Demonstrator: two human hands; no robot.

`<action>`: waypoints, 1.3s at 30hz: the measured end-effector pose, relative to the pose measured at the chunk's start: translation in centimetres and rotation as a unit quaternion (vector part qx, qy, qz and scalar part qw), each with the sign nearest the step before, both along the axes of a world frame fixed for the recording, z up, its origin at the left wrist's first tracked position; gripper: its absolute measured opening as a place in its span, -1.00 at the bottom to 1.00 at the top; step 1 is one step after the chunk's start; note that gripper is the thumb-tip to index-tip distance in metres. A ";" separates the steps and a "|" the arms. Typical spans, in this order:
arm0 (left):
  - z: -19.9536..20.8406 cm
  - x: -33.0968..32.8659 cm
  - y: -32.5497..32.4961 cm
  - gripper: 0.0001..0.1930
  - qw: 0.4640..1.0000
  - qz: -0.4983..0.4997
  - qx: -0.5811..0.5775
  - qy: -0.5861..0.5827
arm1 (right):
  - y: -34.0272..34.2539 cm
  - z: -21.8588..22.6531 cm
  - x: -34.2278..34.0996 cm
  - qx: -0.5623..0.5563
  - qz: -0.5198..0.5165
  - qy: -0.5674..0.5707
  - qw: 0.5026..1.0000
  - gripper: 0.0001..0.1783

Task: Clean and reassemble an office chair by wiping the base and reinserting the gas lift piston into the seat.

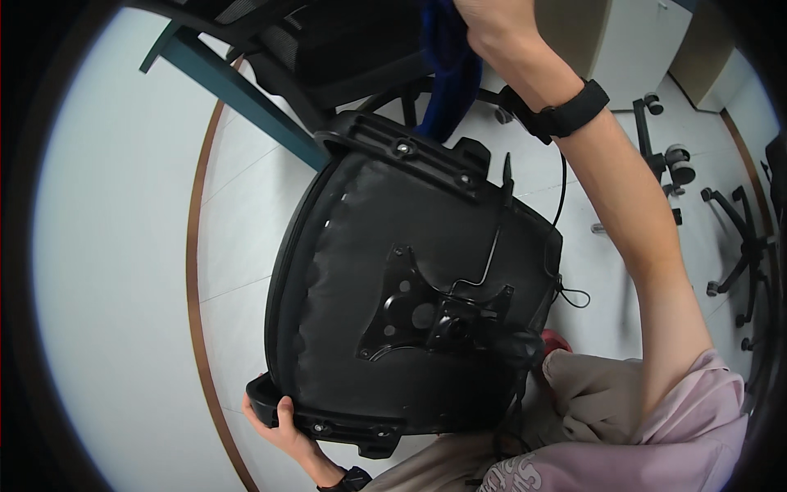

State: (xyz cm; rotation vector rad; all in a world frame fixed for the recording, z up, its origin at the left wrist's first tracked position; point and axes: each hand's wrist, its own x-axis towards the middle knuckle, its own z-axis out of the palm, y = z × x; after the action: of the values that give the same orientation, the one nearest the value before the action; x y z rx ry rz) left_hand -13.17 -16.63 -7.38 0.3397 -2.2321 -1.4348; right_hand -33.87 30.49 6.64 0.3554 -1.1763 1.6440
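An upturned black chair seat [352,230] rests before me with its underside showing. A black metal mounting plate [398,312] with a bent lever [494,246] is bolted to it. My left hand [287,430] grips the looped end of the near armrest [344,426], thumb on top and fingers partly hidden behind it. The far armrest [410,156] runs along the seat's upper edge. Beyond it, my right hand [502,20] is at a blue cloth [455,94] that hangs down; the fingers are partly cut off by the upper edge.
Another black chair [328,66] with a mesh back stands at the far side, beside a teal bar [238,94]. A white wall [106,246] is on the left. Wheeled chair bases [742,254] and a white cabinet [639,49] are at right.
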 end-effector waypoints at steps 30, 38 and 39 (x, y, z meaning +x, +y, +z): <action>0.4 0.1 0.8 -0.44 0.999 -0.006 0.053 0.010 | 0.4 -7.4 -1.8 0.171 0.269 -0.337 0.886 -0.60; 0.6 -0.1 1.7 -0.41 0.997 0.004 0.076 0.016 | -2.3 -11.1 -3.9 0.421 0.222 -0.259 0.841 -0.62; 0.7 0.0 1.6 -0.41 0.997 0.009 0.074 0.017 | -3.1 -11.1 -3.3 0.454 0.126 -0.220 0.854 -0.66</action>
State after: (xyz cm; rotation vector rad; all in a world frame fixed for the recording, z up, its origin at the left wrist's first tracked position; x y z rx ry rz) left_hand -13.14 -14.98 -6.67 0.3797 -2.0970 -1.5893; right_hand -37.16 27.43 -4.49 0.7690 -2.3290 1.3006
